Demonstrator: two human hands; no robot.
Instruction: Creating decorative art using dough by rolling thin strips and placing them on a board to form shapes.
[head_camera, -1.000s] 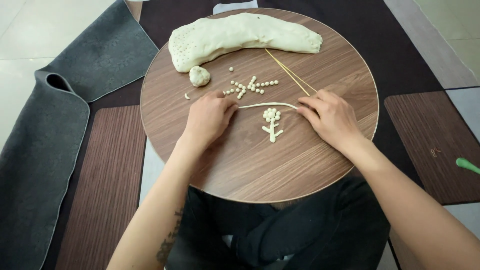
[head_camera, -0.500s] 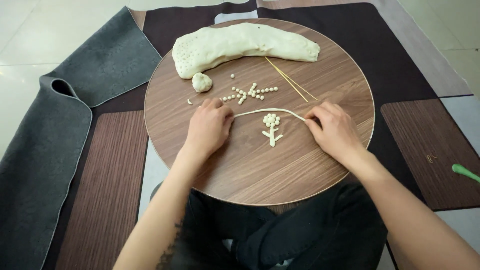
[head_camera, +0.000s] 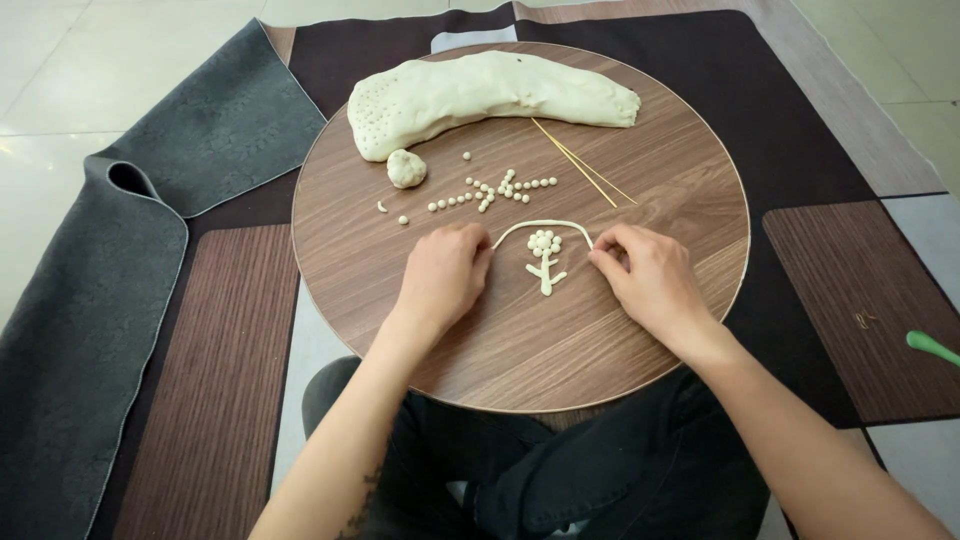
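From my feed I see no bowl, tray or other container anywhere; everything lies bare on the round wooden worktop (head_camera: 640, 330).

Starting at the left, a grey mat (head_camera: 90, 330) lies on the floor with its edge folded over. On the worktop's far left part sits a small dough lump (head_camera: 406, 168), just beside the thick end of a large dough loaf (head_camera: 480, 95) whose long axis runs left to right along the far edge. Nearer me, a scatter of tiny dough balls (head_camera: 495, 190) forms a loose row running left to right.

The left hand (head_camera: 442, 275) rests palm down with its fingers curled, the fingertips touching the left end of a thin dough strand (head_camera: 543, 223). The strand arches over a small dough flower (head_camera: 544, 255); the strand's span runs left to right, and both ends point down toward me. The flower's stem runs away from me, its cluster of balls at the far end and 2 little leaves at the near end.

2 thin wooden sticks (head_camera: 580, 165) lie diagonally, from far left to near right. The right hand (head_camera: 650, 280) pinches the strand's right end with loosely bent fingers. At the far right, a green tool (head_camera: 932, 346) lies on the rug.
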